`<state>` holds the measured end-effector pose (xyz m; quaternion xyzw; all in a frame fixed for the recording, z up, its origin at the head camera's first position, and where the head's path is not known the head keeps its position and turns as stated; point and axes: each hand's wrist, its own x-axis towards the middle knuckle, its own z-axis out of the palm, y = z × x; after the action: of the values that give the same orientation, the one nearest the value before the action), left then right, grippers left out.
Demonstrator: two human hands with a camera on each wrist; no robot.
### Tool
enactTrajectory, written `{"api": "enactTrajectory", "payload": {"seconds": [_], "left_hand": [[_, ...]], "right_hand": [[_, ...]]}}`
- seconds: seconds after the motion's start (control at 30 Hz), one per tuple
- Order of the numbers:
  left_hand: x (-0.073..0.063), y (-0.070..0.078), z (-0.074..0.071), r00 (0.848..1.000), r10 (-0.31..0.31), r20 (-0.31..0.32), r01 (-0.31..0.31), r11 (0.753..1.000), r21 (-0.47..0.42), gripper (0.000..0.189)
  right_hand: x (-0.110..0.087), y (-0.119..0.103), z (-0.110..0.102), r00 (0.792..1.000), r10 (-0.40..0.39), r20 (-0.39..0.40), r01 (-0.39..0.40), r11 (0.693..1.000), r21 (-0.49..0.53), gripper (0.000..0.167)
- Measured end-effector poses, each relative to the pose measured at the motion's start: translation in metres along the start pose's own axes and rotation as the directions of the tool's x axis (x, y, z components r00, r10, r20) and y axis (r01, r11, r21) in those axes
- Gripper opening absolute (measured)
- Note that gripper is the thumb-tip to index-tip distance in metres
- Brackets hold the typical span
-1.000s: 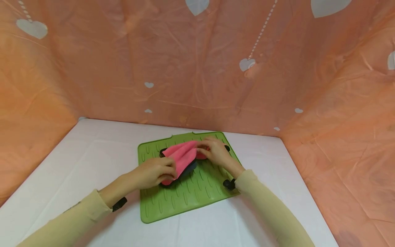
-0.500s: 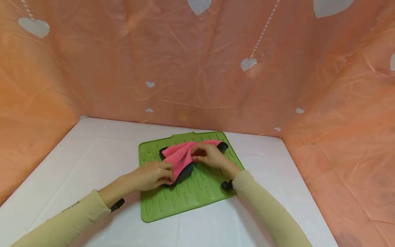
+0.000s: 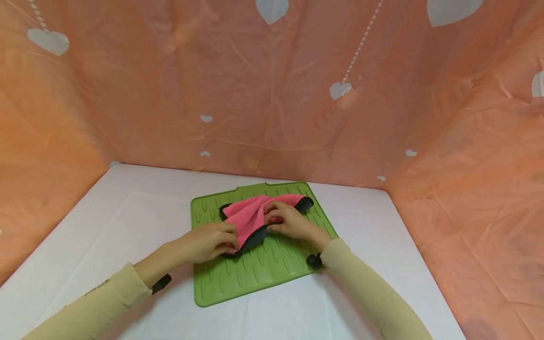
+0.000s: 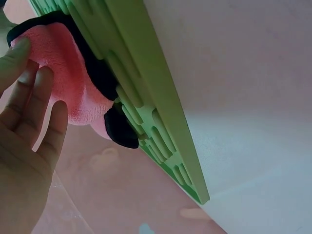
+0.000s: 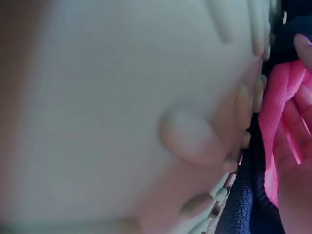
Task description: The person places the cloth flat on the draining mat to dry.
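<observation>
A pink cloth [image 3: 248,219] with a dark edge and dark underside lies bunched on a green ribbed mat [image 3: 263,278]. At its near left corner my left hand [image 3: 212,242] pinches the cloth; in the left wrist view the thumb and fingertips of the left hand [image 4: 24,131] are at the pink fabric [image 4: 73,90]. My right hand [image 3: 291,222] holds the near edge around the cloth's middle, with thumb and fingers on either side of a fold. The right wrist view catches part of the right hand [image 5: 297,165] against the pink fabric [image 5: 270,122].
The mat lies on a white table [image 3: 144,208]. Orange curtains [image 3: 272,108] with pale hearts enclose the back and sides. A black wrist strap part [image 3: 314,261] shows beside the right sleeve [image 3: 365,283], and another [image 3: 161,283] beside the left sleeve [image 3: 106,295].
My right hand has come down and slightly nearer, lowering the lifted part of the cloth. The cloth's far right corner is now uncovered. My left hand has shifted only slightly.
</observation>
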<state>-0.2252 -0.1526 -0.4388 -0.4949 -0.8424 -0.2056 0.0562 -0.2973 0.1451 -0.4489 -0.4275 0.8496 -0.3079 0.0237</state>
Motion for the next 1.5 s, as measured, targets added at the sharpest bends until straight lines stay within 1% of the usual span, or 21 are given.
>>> {"api": "enactTrajectory", "payload": {"seconds": [0.1, 0.23, 0.3, 0.4, 0.5, 0.6, 0.67, 0.73, 0.8, 0.87, 0.97, 1.07, 1.17, 1.23, 1.3, 1.37, 1.43, 1.5], "left_hand": [[0.0, 0.0, -0.001, 1.0, -0.007, -0.019, 0.007, 1.0, 0.005, 0.01], [0.001, 0.0, -0.001, 0.998, 0.001, -0.058, -0.001, 1.0, 0.007, 0.012], [0.003, 0.0, -0.002, 0.997, 0.008, -0.077, -0.008, 1.0, 0.003, 0.014], [0.006, 0.0, -0.004, 0.994, 0.021, -0.103, -0.022, 1.0, -0.006, 0.015], [0.009, 0.0, -0.006, 0.992, 0.034, -0.12, -0.035, 0.999, -0.013, 0.015], [0.011, 0.001, -0.006, 0.991, 0.046, -0.129, -0.048, 0.999, -0.008, 0.014], [0.011, 0.002, -0.005, 0.991, 0.049, -0.126, -0.049, 0.999, -0.002, 0.014], [0.011, 0.003, -0.003, 0.992, 0.05, -0.118, -0.05, 0.999, 0.004, 0.014], [0.011, 0.004, 0.0, 0.993, 0.05, -0.103, -0.049, 0.999, 0.01, 0.014], [0.011, 0.005, 0.004, 0.995, 0.049, -0.084, -0.048, 0.999, 0.016, 0.014], [0.012, 0.007, 0.01, 0.998, 0.048, -0.051, -0.047, 0.999, 0.022, 0.012], [0.011, 0.009, 0.014, 0.999, 0.038, -0.026, -0.038, 0.999, 0.022, 0.009], [0.009, 0.01, 0.014, 1.0, -0.001, -0.025, 0.001, 1.0, -0.006, 0.01], [0.004, 0.011, 0.013, 0.998, -0.049, -0.039, 0.048, 0.999, -0.023, 0.012], [-0.004, 0.01, 0.011, 0.992, -0.11, -0.066, 0.107, 0.994, -0.036, 0.015], [-0.013, 0.009, 0.009, 0.98, -0.175, -0.094, 0.172, 0.984, -0.038, 0.016], [-0.021, 0.007, 0.008, 0.964, -0.243, -0.104, 0.241, 0.97, -0.037, 0.014], [-0.028, 0.005, 0.007, 0.947, -0.311, -0.085, 0.308, 0.951, -0.038, 0.013]], "right_hand": [[-0.004, -0.003, -0.002, 0.998, 0.008, -0.061, -0.006, 1.0, 0.024, 0.006], [-0.015, -0.011, -0.011, 0.987, 0.017, -0.157, -0.004, 0.996, 0.087, 0.008], [-0.02, -0.016, -0.017, 0.983, 0.029, -0.182, -0.006, 0.992, 0.127, 0.008], [-0.029, -0.023, -0.027, 0.981, 0.058, -0.183, -0.03, 0.988, 0.155, 0.007], [-0.038, -0.029, -0.037, 0.981, 0.109, -0.159, -0.085, 0.985, 0.147, 0.005], [-0.047, -0.031, -0.045, 0.981, 0.128, -0.146, -0.111, 0.987, 0.12, 0.004], [-0.054, -0.03, -0.048, 0.982, 0.123, -0.141, -0.109, 0.989, 0.103, 0.005], [-0.06, -0.027, -0.049, 0.988, 0.103, -0.119, -0.092, 0.992, 0.089, 0.006], [-0.067, -0.024, -0.047, 0.993, 0.089, -0.072, -0.083, 0.994, 0.077, 0.006], [-0.074, -0.019, -0.042, 0.997, 0.081, -0.004, -0.08, 0.994, 0.08, 0.007], [-0.083, -0.014, -0.035, 0.991, 0.087, 0.101, -0.094, 0.993, 0.066, 0.006], [-0.091, -0.011, -0.03, 0.983, 0.098, 0.157, -0.108, 0.993, 0.056, 0.007], [-0.099, -0.011, -0.032, 0.982, 0.123, 0.145, -0.136, 0.988, 0.077, 0.007], [-0.106, -0.011, -0.036, 0.982, 0.154, 0.108, -0.165, 0.981, 0.098, 0.007], [-0.114, -0.011, -0.04, 0.978, 0.201, 0.053, -0.205, 0.974, 0.099, 0.007], [-0.123, -0.01, -0.042, 0.965, 0.263, 0.0, -0.262, 0.961, 0.085, 0.008], [-0.131, -0.01, -0.043, 0.94, 0.34, -0.043, -0.337, 0.939, 0.064, 0.01], [-0.138, -0.01, -0.042, 0.913, 0.401, -0.069, -0.399, 0.916, 0.04, 0.012]]}}
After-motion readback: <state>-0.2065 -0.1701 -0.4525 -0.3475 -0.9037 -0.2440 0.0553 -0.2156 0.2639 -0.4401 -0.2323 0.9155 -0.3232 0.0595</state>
